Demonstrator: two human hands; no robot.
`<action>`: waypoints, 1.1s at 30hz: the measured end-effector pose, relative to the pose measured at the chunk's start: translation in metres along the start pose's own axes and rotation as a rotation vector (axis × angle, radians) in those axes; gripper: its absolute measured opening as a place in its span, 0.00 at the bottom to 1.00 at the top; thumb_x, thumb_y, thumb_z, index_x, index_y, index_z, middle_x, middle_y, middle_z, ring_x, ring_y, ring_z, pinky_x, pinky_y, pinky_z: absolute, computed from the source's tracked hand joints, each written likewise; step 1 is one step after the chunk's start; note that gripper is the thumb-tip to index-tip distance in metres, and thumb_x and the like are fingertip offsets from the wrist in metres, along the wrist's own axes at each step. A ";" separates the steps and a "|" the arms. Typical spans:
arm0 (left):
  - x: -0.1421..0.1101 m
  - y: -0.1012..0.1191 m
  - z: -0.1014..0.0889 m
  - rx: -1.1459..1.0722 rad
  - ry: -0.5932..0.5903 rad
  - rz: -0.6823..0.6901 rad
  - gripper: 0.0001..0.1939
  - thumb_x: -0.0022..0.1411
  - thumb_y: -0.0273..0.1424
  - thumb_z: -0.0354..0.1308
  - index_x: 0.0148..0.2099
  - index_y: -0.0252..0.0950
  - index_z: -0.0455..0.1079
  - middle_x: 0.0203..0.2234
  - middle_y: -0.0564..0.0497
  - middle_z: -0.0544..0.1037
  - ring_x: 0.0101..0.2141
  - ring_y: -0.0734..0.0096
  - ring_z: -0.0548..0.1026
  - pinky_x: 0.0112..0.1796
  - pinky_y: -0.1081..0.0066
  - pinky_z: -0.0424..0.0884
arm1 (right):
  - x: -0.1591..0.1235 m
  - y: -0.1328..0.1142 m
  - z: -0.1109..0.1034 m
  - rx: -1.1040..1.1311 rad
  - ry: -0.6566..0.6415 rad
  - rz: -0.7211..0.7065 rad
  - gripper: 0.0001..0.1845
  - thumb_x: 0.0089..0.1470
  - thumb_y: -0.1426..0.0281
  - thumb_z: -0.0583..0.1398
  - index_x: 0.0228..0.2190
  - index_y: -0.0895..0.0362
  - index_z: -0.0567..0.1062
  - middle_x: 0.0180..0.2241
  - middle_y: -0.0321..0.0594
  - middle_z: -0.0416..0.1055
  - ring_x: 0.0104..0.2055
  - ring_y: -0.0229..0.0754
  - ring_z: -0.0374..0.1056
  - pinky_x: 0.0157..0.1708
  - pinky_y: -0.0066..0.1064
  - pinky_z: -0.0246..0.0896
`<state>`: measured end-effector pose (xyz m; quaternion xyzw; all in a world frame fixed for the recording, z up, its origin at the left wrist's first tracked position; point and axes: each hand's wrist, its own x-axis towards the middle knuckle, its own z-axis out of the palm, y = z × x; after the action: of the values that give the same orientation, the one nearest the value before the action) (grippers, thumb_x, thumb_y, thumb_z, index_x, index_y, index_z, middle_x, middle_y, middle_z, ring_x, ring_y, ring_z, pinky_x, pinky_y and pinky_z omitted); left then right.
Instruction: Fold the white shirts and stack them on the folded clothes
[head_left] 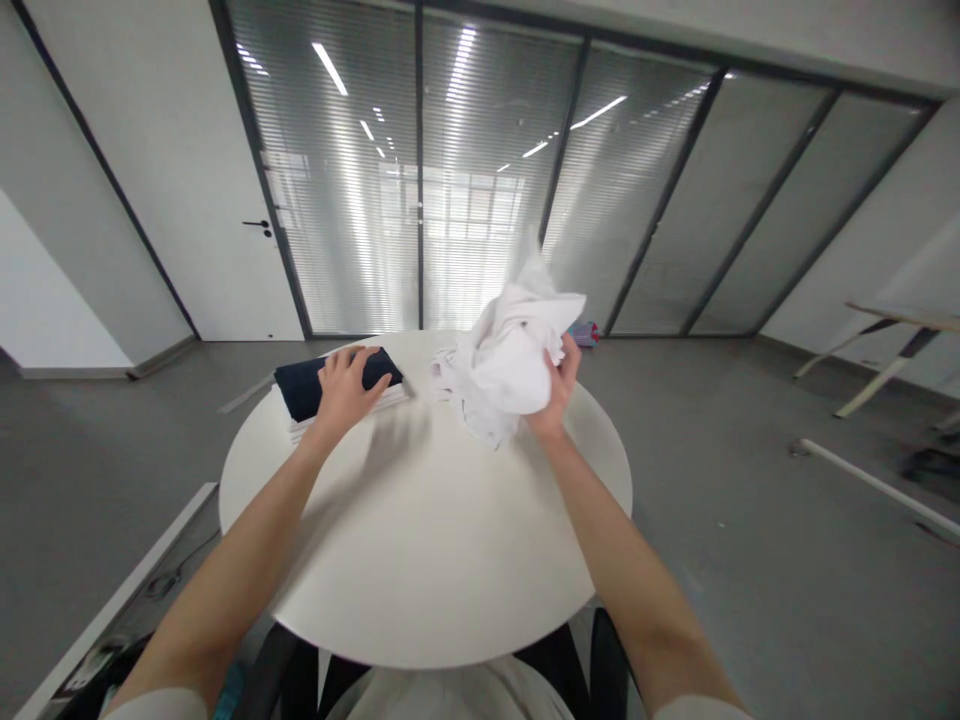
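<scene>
From the head camera, the person's left hand [345,395] is lying open and flat, fingers spread, pressing down on a folded navy garment [304,390]. That garment is resting on a thin pile of folded white fabric [391,398] near the far edge of a round white table [420,560]. The right hand [559,385] is clutching a crumpled white cloth [506,350] in a narrow grip, fingers curling around the bunched mass from its right side and holding it up over the table. Its loose lower folds are trailing toward the tabletop, though I cannot tell whether they are touching it. Just past the table, a small multicoloured object [583,333] is showing beside the cloth, and a glass partition with slatted blinds [487,200] is standing beyond.
</scene>
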<state>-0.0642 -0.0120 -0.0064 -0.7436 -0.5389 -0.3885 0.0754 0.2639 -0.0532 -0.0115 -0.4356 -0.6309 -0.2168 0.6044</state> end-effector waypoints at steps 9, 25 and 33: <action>0.004 -0.059 0.006 0.356 -0.368 -0.178 0.32 0.62 0.42 0.60 0.66 0.42 0.63 0.63 0.39 0.66 0.58 0.40 0.67 0.55 0.41 0.62 | -0.016 0.034 0.015 -0.565 -1.007 0.232 0.35 0.58 0.55 0.60 0.65 0.42 0.62 0.73 0.40 0.37 0.71 0.72 0.34 0.62 0.70 0.34; 0.012 -0.072 -0.003 0.375 -0.305 -0.197 0.21 0.72 0.39 0.44 0.54 0.36 0.72 0.46 0.37 0.80 0.44 0.45 0.79 0.41 0.59 0.71 | -0.029 -0.003 0.019 -0.028 -0.614 0.033 0.21 0.62 0.61 0.59 0.54 0.52 0.75 0.63 0.48 0.61 0.69 0.54 0.49 0.67 0.54 0.46; 0.010 -0.023 -0.026 -0.023 0.534 -0.210 0.18 0.72 0.36 0.44 0.55 0.33 0.67 0.49 0.37 0.76 0.47 0.55 0.76 0.46 0.62 0.68 | -0.038 -0.040 0.028 0.580 -0.872 0.190 0.22 0.61 0.57 0.60 0.55 0.50 0.73 0.55 0.47 0.70 0.56 0.48 0.67 0.57 0.47 0.63</action>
<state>-0.0961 -0.0091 0.0109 -0.5559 -0.5696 -0.5822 0.1657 0.2110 -0.0627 -0.0426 -0.3554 -0.8153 0.2235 0.3988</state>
